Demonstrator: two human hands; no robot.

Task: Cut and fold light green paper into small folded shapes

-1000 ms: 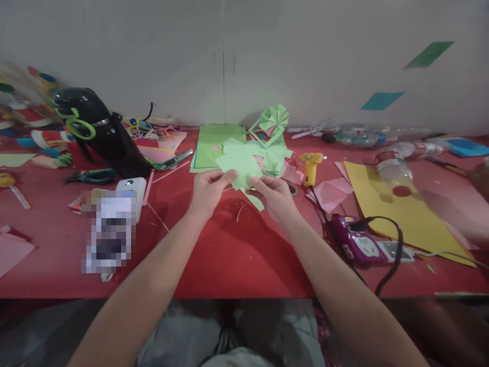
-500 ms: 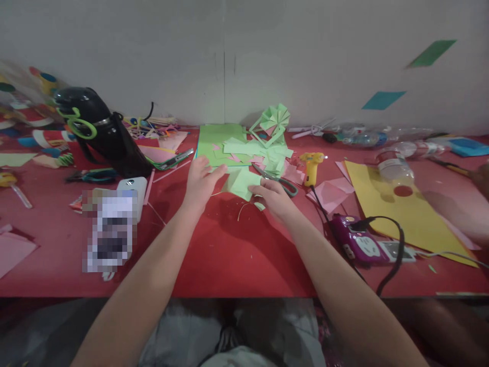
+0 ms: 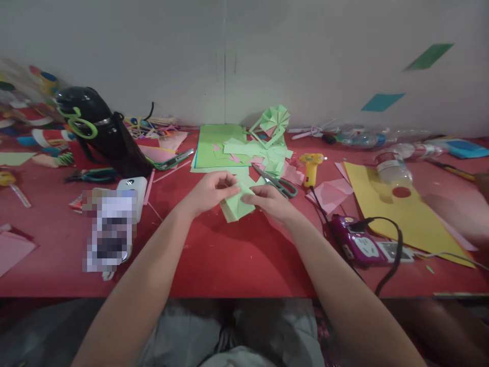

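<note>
A: Position of the work?

B: One folded light-green paper piece, held above the red counter, to the left of the yellow plastic glue gun and on its near side.

A: State of the hands?

B: Left hand clamped on the piece's upper left edge. Right hand pinched on its right edge. Neither is free.

A: Hazards to the piece itself?

B: If the two grips pull unevenly, I judge a skewed crease or a torn edge possible. The gripped layers are partly hidden, so their alignment cannot be confirmed.

A: And around it?

B: Grey-handled metal scissors lie just left of the glue gun, close beyond the right hand. Pushing that hand forward could knock them or risk a nick.

A: The glue gun?

B: Its black cord runs from the gun's handle towards the near side, close to the right forearm. An outward swing could snag the cord and drag the gun across. Whether the nozzle is hot cannot be told; if it is, a burn or a spoiled sheet could follow.
</note>
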